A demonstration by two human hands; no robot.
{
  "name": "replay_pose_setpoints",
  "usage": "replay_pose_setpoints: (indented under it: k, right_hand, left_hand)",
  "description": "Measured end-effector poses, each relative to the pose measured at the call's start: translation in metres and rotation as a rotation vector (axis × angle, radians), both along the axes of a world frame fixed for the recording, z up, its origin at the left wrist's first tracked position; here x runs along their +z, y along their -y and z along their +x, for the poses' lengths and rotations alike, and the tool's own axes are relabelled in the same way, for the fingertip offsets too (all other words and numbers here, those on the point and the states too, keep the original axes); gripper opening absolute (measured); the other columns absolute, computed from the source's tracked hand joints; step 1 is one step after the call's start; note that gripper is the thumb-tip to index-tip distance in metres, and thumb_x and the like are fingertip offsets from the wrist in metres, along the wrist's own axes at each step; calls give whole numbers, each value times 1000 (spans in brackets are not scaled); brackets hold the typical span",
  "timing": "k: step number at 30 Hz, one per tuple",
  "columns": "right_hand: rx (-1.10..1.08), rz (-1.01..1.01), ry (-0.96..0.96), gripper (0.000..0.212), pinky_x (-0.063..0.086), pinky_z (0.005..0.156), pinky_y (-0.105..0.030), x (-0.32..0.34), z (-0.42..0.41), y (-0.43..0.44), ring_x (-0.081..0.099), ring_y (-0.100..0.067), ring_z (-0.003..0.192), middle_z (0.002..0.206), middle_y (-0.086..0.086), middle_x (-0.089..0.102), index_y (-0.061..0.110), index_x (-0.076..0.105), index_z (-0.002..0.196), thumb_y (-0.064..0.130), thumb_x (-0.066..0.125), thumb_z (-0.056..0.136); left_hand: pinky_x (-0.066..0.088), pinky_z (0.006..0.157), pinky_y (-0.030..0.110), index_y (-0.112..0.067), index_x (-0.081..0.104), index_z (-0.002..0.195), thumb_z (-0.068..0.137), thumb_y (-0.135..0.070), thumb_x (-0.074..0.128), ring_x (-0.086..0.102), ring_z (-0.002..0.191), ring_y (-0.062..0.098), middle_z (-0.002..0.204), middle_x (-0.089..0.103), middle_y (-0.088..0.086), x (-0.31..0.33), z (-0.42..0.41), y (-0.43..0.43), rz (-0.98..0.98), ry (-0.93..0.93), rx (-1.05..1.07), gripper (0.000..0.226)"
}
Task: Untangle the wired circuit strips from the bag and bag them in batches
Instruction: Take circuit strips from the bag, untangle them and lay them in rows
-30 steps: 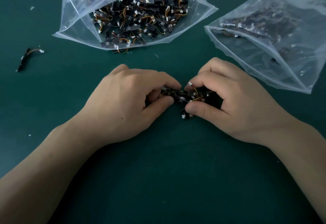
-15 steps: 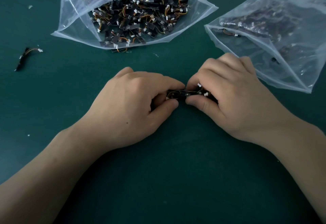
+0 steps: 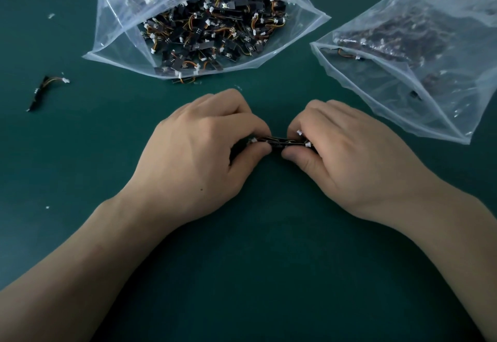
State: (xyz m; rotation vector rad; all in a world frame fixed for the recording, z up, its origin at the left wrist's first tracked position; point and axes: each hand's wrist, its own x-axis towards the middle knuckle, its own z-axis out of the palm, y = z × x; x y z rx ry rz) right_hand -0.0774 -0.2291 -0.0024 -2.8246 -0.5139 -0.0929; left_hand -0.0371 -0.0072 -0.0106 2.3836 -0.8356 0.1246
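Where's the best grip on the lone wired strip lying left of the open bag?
Pinch the lone strip by its black body, mid-length, from above, fingers across the narrow width. It lies flat on the green mat; the wire tail curving to the white connector looks floppy.

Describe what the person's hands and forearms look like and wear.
The left hand and right hand are bare: no gloves, rings or watch visible. The forearms are bare too, with no sleeves in view. A small mole marks the left hand's back.
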Motion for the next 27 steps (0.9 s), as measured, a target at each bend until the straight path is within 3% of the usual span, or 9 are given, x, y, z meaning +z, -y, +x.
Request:
replay_pose_setpoints:
  k: [6, 9, 14, 18, 24, 27]
  right_hand:
    - [7, 3, 40, 43, 41, 74, -34, -1, -1, 0, 47, -20, 87, 101, -1, 55, 9, 62, 103, 43, 36, 103]
    - [2, -9, 59, 42, 38, 72, -33, -1, -1, -1, 49, -22, 85, 99, -2, 56, 9, 62, 102, 43, 37, 102]
    - [-23, -11, 63, 39, 32, 68, -32, 0, -1, -1, 47, -21, 78, 92, 8, 45, 13, 58, 99, 44, 35, 103]
    - [-25, -11, 48, 40, 29, 67, -31, 1, -1, 0, 47, -20, 78, 91, 10, 46, 14, 58, 99, 47, 35, 103]
    - [6, 1, 6, 37, 42, 71, -36, 2, -1, 0, 53, -21, 85, 96, 6, 56, 16, 62, 108, 48, 44, 103]
    - [30, 5, 3, 35, 36, 70, -33, 1, -1, 0, 50, -19, 82, 92, 9, 51, 16, 61, 104, 47, 46, 102]
  left_hand:
    - [52, 71, 42, -30, 77, 100, 96, -40, 66, 61, 87, 18, 96, 63, -11, 1, 0, 1, -45, -27, -11, 17]
    - [53, 72, 44, -30, 77, 103, 97, -40, 65, 62, 90, 20, 96, 64, -12, 1, 1, 1, -40, -30, -14, 17]
    - [51, 83, 43, -34, 76, 107, 88, -52, 69, 61, 93, 18, 98, 64, -14, 2, 1, 0, -11, -68, -43, 27]
    - [50, 78, 42, -28, 76, 101, 94, -39, 64, 60, 87, 22, 93, 64, -11, 3, 2, 1, 1, -49, -25, 18]
    - [44, 72, 35, -23, 75, 101, 99, -32, 61, 59, 84, 23, 94, 63, -8, 0, 2, 2, 38, 39, -2, 17]
    - [38, 69, 30, -24, 74, 100, 100, -33, 61, 57, 81, 20, 95, 63, -9, 0, 0, 3, 36, 55, 17, 16]
